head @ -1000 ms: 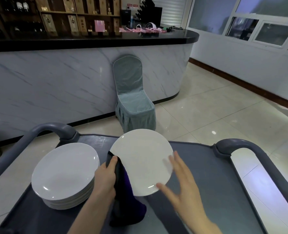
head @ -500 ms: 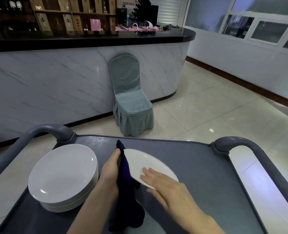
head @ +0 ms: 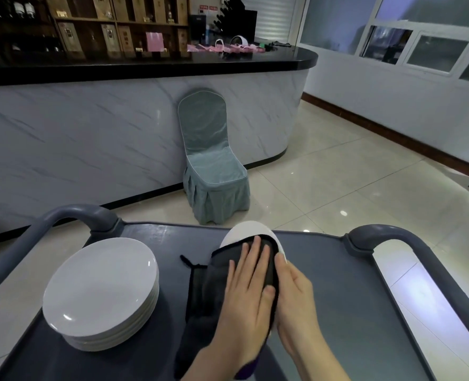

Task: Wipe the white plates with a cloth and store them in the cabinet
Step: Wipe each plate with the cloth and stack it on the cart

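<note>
A single white plate is held tilted over the grey cart, mostly covered by a dark cloth. My left hand lies flat on the cloth with fingers spread, pressing it against the plate's face. My right hand grips the plate's right rim from the side. Only the plate's far edge shows; the rest is hidden under cloth and hands. A stack of several white plates stands on the cart's left part. No cabinet is in view.
The cart has raised grey handles at its far left and far right. Beyond it stands a chair with a grey-green cover against a marble-fronted bar counter. Tiled floor stretches to the right.
The plate was turned from facing me to lying low, then tilted. My left hand moved the cloth from the plate's left edge onto its face. My right hand shifted to the right rim.
</note>
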`<state>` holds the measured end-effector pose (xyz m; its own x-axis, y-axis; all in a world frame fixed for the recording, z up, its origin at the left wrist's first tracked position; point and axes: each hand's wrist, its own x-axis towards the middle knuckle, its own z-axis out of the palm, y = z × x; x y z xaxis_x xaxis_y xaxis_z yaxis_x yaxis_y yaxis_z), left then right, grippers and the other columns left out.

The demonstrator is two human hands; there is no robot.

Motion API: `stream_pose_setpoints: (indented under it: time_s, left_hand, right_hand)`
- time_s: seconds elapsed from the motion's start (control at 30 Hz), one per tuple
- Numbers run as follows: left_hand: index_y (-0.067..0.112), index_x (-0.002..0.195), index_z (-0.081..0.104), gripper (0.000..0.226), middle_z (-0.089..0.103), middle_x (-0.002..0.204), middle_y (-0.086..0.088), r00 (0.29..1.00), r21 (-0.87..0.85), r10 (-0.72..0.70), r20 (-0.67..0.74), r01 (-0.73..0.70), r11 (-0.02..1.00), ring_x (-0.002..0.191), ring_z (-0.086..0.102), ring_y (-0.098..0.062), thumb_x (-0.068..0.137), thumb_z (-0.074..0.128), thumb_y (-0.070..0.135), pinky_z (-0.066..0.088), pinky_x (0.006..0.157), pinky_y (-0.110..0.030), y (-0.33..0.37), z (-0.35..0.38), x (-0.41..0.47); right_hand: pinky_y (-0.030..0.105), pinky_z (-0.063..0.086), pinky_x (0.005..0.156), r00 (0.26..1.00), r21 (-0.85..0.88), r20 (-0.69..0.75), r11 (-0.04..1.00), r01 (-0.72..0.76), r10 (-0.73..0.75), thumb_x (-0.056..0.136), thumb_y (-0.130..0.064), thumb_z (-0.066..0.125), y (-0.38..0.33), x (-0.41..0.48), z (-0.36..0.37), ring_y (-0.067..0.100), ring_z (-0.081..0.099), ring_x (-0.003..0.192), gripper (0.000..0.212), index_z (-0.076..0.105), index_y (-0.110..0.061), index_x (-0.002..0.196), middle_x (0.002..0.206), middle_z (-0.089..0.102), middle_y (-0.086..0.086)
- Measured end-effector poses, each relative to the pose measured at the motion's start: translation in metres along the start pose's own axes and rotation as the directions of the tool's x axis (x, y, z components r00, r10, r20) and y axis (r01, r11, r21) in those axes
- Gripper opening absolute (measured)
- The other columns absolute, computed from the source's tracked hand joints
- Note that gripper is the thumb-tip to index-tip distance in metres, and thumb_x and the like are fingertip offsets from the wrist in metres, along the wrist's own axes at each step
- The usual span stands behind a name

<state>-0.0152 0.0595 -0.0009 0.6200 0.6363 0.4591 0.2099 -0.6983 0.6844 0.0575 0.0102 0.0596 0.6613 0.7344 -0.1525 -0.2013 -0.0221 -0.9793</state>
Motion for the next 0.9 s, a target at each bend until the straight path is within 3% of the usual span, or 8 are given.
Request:
stream_pose_setpoints:
  time_s: [0.1,0.2,0.3,0.37,0.43,0.57,0.7,0.9]
  left_hand:
    - [0.033,0.152,0.013,0.051,0.007,0.161,0.021,0.993,-0.158,-0.113,-0.014,0.110,0.981,0.150,0.002,-0.005,0.101,0.021,0.033,-0.002,0.122,-0.027,-0.006,-0.011,0.015]
    - [0.037,0.149,0.017,0.050,0.010,0.158,0.028,0.969,-0.321,-0.248,-0.024,0.227,0.919,0.149,0.001,0.000,0.100,0.022,0.030,0.002,0.123,-0.028,-0.009,-0.020,0.022]
    - [0.027,0.153,0.017,0.054,0.011,0.162,0.018,0.998,-0.229,-0.061,-0.017,0.056,0.972,0.151,0.004,-0.010,0.101,0.027,0.028,0.003,0.123,-0.033,0.000,-0.018,0.010]
    - [0.020,0.155,0.017,0.056,0.010,0.164,0.009,0.998,-0.133,0.065,0.024,-0.062,0.989,0.152,0.005,-0.018,0.101,0.029,0.023,0.004,0.122,-0.036,0.004,-0.010,-0.001]
    - [0.019,0.155,0.017,0.055,0.011,0.164,0.009,0.996,-0.117,0.072,0.045,-0.067,0.991,0.152,0.005,-0.016,0.101,0.028,0.023,0.003,0.122,-0.037,0.004,-0.008,-0.002]
    - [0.030,0.152,0.020,0.049,0.014,0.161,0.019,0.992,-0.235,-0.111,0.054,0.121,0.964,0.149,0.008,0.000,0.103,0.027,0.025,0.004,0.124,-0.039,-0.013,-0.023,0.020]
    - [0.035,0.150,0.023,0.049,0.016,0.159,0.025,0.964,-0.317,-0.244,0.102,0.264,0.911,0.147,0.005,0.006,0.102,0.028,0.024,0.007,0.124,-0.043,-0.041,-0.040,0.024]
    - [0.034,0.156,0.011,0.058,0.005,0.163,0.020,0.986,-0.105,0.020,0.163,-0.002,0.994,0.151,-0.004,-0.008,0.100,0.028,0.024,-0.005,0.121,-0.033,-0.034,-0.036,0.011]
  right_hand:
    - [0.018,0.054,0.063,1.000,-0.059,-0.016,0.998,0.021,-0.022,0.102,-0.030,0.049,0.002,-0.008,0.002,0.010,0.073,0.079,0.035,0.079,-0.023,0.086,0.085,0.078,0.004]
    - [0.021,0.051,0.057,0.999,-0.102,-0.022,0.994,0.038,-0.040,0.099,-0.033,0.052,0.005,-0.014,0.001,0.011,0.066,0.063,0.037,0.074,-0.017,0.074,0.070,0.072,0.005]
    - [0.018,0.047,0.053,0.997,-0.071,-0.050,0.996,0.059,-0.063,0.100,-0.030,0.052,-0.002,-0.010,0.001,0.008,0.059,0.058,0.042,0.070,-0.018,0.064,0.063,0.067,-0.001]
    - [0.020,0.053,0.063,0.998,-0.024,-0.037,0.998,0.050,-0.051,0.103,-0.028,0.048,-0.004,-0.005,0.001,0.011,0.069,0.071,0.040,0.075,-0.016,0.075,0.077,0.075,0.003]
    - [0.024,0.055,0.069,0.999,-0.006,-0.024,0.999,0.031,-0.031,0.103,-0.028,0.047,-0.004,-0.004,0.002,0.015,0.074,0.081,0.038,0.078,-0.016,0.084,0.085,0.077,0.007]
    - [0.020,0.052,0.059,1.000,-0.034,-0.019,0.999,-0.023,0.023,0.100,-0.030,0.052,0.004,-0.013,-0.002,0.012,0.069,0.069,0.037,0.078,-0.016,0.077,0.076,0.076,0.006]
    - [0.036,0.051,0.075,0.998,-0.015,0.008,0.998,-0.060,0.060,0.096,-0.031,0.057,-0.002,-0.016,-0.019,0.020,0.065,0.078,0.035,0.073,-0.001,0.088,0.089,0.074,0.016]
    - [0.034,0.058,0.078,0.989,-0.036,0.083,0.992,-0.121,0.124,0.099,-0.028,0.054,-0.014,-0.004,-0.034,0.027,0.072,0.088,0.034,0.077,-0.005,0.092,0.098,0.076,0.019]
